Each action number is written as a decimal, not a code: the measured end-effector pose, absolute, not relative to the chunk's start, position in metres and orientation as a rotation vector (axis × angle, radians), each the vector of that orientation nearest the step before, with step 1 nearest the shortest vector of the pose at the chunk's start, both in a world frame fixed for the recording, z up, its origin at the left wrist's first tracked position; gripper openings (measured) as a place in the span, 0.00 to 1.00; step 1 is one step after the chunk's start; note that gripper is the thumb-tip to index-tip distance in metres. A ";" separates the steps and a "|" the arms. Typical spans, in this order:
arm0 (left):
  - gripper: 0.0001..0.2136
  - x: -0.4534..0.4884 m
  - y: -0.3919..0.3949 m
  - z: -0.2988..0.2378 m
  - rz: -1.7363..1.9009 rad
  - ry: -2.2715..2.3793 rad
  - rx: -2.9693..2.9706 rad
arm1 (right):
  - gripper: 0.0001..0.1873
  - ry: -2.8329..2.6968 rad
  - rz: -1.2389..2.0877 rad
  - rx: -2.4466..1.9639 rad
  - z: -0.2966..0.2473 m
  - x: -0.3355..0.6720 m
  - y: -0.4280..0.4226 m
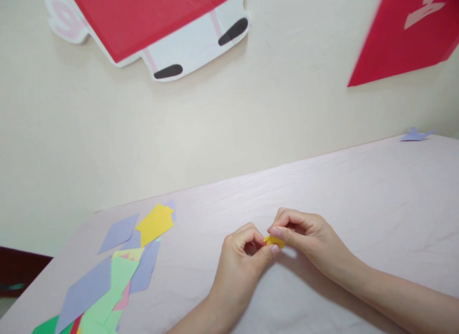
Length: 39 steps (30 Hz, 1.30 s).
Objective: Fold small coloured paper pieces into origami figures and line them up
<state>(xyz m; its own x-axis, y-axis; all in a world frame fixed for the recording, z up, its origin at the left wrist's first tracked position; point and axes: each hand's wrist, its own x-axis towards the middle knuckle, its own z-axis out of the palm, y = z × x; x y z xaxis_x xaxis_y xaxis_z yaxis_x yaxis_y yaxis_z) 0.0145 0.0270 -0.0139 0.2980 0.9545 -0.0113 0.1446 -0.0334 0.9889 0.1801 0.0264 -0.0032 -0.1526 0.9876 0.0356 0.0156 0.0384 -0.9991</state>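
Small yellow paper (275, 243) between the narrowly pinched fingers (266, 255) of the left hand (239, 256) and right hand (312, 238)

Paper pile (89, 288) is over on the table (358, 195)'s left side. Right of it, small paper piece (276, 242) between the left hand (241, 260) and right hand (310, 233). Folded paper (416, 135) is way off near the far right edge. Wall (287, 94) behind, cutout (154, 18) left, sign (401, 44) right.
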 end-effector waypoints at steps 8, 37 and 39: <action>0.13 0.014 0.031 -0.012 0.916 1.111 1.439 | 0.12 -1.367 1.354 -1.064 -0.012 0.180 0.032; 0.08 0.016 0.026 -0.012 0.822 1.051 1.698 | 0.13 -1.350 1.378 -1.019 -0.008 0.178 0.028; 0.08 0.017 0.025 -0.012 0.811 1.066 1.698 | 0.13 -1.344 1.383 -1.017 -0.008 0.179 0.029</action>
